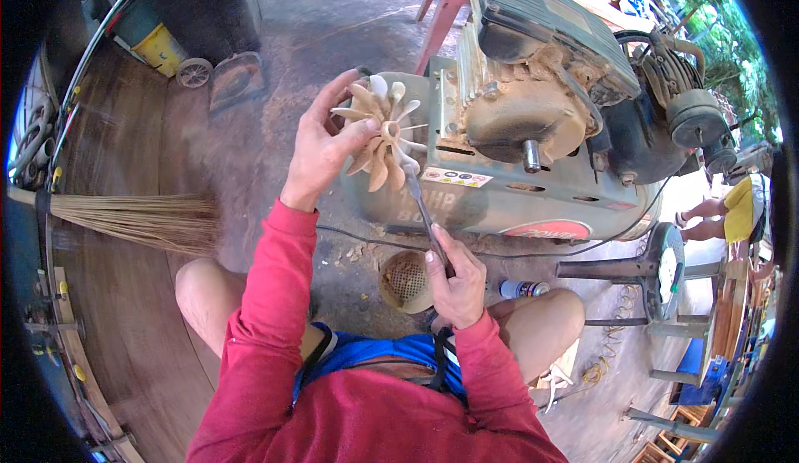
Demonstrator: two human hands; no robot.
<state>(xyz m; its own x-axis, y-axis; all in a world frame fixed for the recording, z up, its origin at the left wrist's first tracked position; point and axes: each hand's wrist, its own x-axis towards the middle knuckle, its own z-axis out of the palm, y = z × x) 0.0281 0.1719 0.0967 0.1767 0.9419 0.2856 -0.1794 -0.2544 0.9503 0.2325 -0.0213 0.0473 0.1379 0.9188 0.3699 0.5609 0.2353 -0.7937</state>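
My left hand [320, 151] grips a dusty cooling fan [389, 131] by its edge, the thumb lying over the blades near the hub. Brown dirt coats many of the blades, while a few at the top right look paler. In my right hand [458, 281] is a slim, dark-handled tool [425, 211]. Its narrow greyish tip meets the lower right blades; whether it is a brush or a scraper I cannot tell. Just beyond the fan stands a dirt-caked electric motor [533, 117] with a bare shaft, mounted on a compressor tank [491, 205].
Between my knees sits a round perforated basket [408, 281], with a spray can [523, 289] to its right. A black cable [508, 255] runs along the tank's near side. A straw broom [133, 217] lies left, a stool [649, 271] right. Another person's legs [706, 218] show far right.
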